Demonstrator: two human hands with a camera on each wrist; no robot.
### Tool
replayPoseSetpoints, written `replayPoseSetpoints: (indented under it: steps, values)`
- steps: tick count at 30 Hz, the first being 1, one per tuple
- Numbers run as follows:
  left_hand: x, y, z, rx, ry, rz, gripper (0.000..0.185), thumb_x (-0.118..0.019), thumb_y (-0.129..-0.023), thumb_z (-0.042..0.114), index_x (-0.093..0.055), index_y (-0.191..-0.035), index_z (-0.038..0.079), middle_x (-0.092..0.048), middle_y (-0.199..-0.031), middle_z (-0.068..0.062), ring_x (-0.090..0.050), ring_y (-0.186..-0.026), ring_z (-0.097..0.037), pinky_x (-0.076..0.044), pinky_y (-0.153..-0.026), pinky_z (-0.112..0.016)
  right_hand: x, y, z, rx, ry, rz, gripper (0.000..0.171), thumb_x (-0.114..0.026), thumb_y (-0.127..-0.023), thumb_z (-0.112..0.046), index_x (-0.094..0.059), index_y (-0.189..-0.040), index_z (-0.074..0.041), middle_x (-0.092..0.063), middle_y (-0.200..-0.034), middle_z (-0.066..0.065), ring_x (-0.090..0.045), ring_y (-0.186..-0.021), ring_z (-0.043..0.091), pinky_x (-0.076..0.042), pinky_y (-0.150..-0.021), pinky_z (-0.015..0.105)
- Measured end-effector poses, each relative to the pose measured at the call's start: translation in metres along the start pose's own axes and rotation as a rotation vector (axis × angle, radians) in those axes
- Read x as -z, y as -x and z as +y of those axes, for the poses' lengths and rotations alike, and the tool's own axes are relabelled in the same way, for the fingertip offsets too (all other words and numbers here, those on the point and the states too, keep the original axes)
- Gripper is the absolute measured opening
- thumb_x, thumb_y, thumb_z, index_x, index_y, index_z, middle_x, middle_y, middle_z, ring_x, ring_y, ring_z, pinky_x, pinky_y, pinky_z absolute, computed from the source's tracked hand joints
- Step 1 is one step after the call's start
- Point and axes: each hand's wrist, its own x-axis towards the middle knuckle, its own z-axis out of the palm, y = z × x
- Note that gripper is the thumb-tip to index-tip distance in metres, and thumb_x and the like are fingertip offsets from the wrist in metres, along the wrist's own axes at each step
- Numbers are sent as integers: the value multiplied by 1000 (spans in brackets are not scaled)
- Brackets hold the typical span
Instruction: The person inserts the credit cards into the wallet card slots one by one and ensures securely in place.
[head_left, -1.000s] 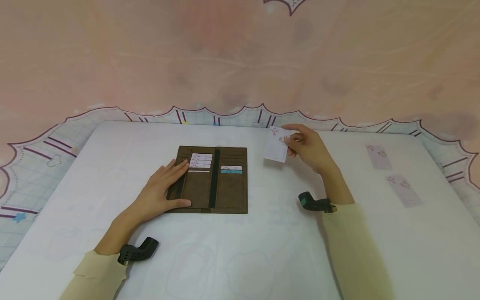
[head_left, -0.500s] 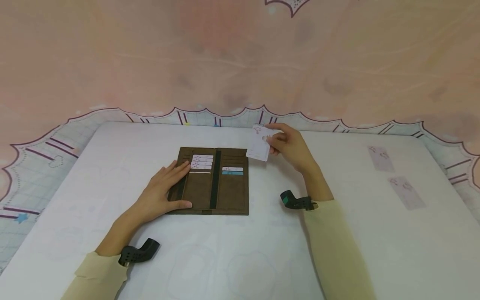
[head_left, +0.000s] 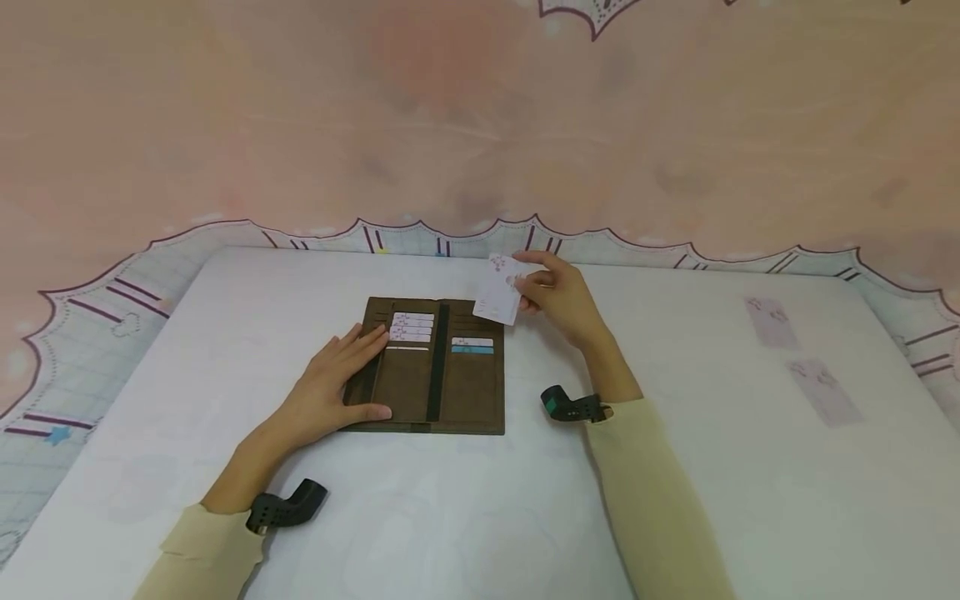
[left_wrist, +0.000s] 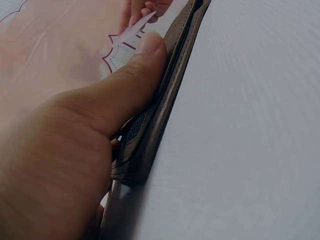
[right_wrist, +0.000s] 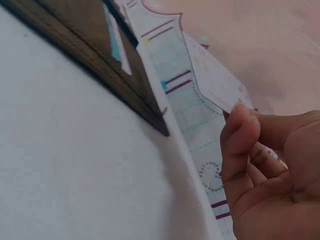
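Observation:
A brown wallet lies open flat on the white table, with several cards in its slots. My left hand rests flat on the wallet's left part, fingers straight, thumb along its front edge. My right hand pinches a white card and holds it above the wallet's far right corner. In the right wrist view the card sticks up from the fingertips, with the wallet to its left.
Two more pale cards lie on the table at the right. A pink cloth with a scalloped, patterned border rises behind the table's far edge.
My right hand has carried the white card leftward, from right of the wallet to above its far right corner. The left hand has stayed on the wallet.

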Motion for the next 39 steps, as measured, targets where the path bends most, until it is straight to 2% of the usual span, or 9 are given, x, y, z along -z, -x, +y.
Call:
replayPoseSetpoints:
  steps: [8, 19, 32, 39]
  values:
    - [2, 0, 1, 7, 11, -1, 97, -78, -75, 46, -30, -151, 11, -27, -155, -11, -11, -144, -34, -6, -115, -49, -21, -3, 5, -8, 31, 15, 36, -61, -93, -4, -58, -128, -9, -66, -82, 13, -58, -62, 21, -51, -60, 24]
    - [4, -1, 2, 16, 3, -14, 96, -78, -75, 47, -31, -151, 11, -27, -155, -11, -11, -144, -35, -5, -115, -49, -32, -3, 16, -13, 49, 44, 34, -63, -93, -8, -60, -126, -14, -66, -79, 10, -60, -61, 19, -52, -59, 25]
    - [5, -1, 5, 29, 19, -24, 96, -77, -76, 46, -30, -151, 10, -27, -155, -12, -10, -144, -34, -5, -115, -50, -32, 0, 20, -12, 55, 35, 33, -64, -92, -10, -62, -125, -15, -69, -81, 7, -64, -63, 19, -49, -60, 24]
    - [5, -2, 7, 29, 26, -30, 95, -78, -75, 45, -32, -150, 9, -28, -155, -12, -11, -144, -34, -6, -115, -50, -31, 3, 20, -19, 120, 6, 33, -62, -94, -11, -60, -126, -16, -68, -81, 5, -63, -65, 18, -49, -64, 25]
